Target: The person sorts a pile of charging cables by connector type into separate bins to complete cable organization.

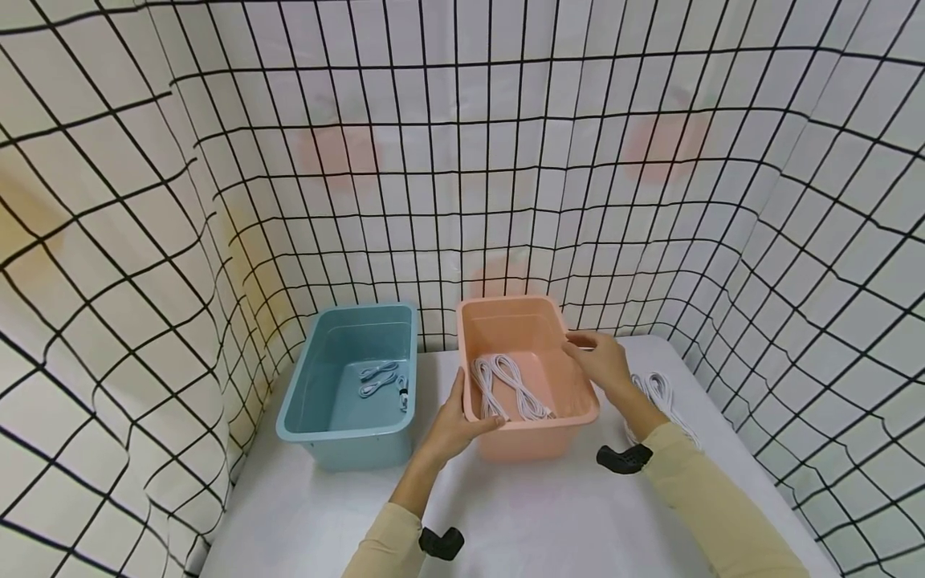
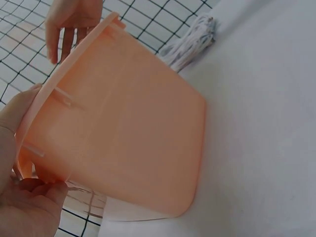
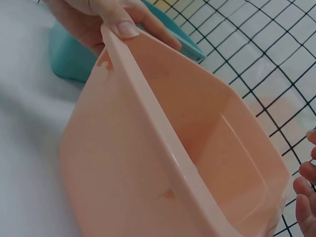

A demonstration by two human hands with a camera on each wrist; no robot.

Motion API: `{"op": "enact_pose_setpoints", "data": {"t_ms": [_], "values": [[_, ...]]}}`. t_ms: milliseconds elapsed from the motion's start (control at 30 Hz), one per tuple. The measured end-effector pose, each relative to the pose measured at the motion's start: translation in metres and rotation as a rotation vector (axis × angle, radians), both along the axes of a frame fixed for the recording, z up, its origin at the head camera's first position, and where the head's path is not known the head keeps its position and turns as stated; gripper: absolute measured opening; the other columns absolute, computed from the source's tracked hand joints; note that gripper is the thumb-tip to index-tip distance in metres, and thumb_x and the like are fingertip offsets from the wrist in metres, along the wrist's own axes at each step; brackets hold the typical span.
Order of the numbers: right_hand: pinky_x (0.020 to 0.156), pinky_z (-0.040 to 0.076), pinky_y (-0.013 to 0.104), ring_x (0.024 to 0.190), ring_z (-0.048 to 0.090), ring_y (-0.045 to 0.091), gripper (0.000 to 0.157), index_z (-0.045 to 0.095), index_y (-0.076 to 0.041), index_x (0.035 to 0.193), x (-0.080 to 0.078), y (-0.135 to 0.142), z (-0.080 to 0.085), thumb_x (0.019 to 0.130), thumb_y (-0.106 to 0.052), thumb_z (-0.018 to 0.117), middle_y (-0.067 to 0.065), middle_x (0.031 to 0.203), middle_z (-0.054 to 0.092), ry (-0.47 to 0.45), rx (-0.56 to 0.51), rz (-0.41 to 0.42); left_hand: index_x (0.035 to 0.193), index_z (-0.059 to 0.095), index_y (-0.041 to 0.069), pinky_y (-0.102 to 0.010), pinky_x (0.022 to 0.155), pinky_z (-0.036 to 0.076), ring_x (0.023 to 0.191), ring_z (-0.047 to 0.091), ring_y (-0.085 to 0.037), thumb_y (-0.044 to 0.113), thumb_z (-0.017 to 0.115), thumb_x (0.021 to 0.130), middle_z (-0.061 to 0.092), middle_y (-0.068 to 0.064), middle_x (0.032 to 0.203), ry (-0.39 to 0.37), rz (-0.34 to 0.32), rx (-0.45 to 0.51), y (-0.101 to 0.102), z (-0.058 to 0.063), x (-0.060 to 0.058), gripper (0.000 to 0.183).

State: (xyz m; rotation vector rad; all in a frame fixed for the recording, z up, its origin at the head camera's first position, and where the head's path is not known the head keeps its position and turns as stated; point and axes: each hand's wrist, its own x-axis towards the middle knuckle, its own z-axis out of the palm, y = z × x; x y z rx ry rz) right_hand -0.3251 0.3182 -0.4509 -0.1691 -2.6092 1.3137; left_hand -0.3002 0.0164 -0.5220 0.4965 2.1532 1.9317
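Observation:
My left hand [image 1: 454, 425] grips the near left corner of an orange plastic bin [image 1: 527, 445], its thumb over the front rim. Inside lie two bundled white cables [image 1: 531, 401], side by side toward the left. At the bin's right rim is my right hand [image 1: 603, 363], fingers loosely bent and reaching just over the edge. The right wrist view shows those fingers [image 3: 305, 192] beside the rim with nothing held. In the left wrist view the bin's outer wall [image 2: 138, 118] fills the middle, the left thumb [image 2: 19, 106] on its rim.
A blue bin [image 1: 354, 451] stands to the left, with several small bundled cables [image 1: 377, 384] inside. More bundled white cables [image 1: 659, 393] lie on the white table [image 1: 535, 522], right of the orange bin, partly behind my right forearm. Black netting [image 1: 499, 201] surrounds the table's back and sides.

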Motion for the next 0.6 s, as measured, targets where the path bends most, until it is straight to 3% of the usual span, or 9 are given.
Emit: {"op": "enact_pose_setpoints", "data": {"t_ms": [400, 600], "values": [[0.095, 0.053, 0.055, 0.119, 0.062, 0.040, 0.045, 0.065, -0.003, 0.137, 0.009, 0.021, 0.000, 0.102, -0.030, 0.068, 0.020, 0.129, 0.067, 0.036, 0.020, -0.010, 0.168, 0.001, 0.020, -0.056, 0.110, 0.040, 0.143, 0.042, -0.035, 0.022, 0.090, 0.082, 0.019, -0.013, 0.170, 0.006, 0.002, 0.003, 0.000, 0.000, 0.000, 0.124], [0.089, 0.055, 0.051, 0.117, 0.064, 0.039, 0.049, 0.065, -0.005, 0.138, 0.015, 0.031, 0.001, 0.101, -0.038, 0.068, 0.018, 0.127, 0.069, 0.044, 0.032, -0.042, 0.168, 0.001, 0.019, -0.054, 0.110, 0.040, 0.143, 0.042, -0.035, 0.021, 0.089, 0.083, 0.020, -0.010, 0.170, 0.009, 0.001, 0.004, 0.000, 0.000, 0.000, 0.123]]}}
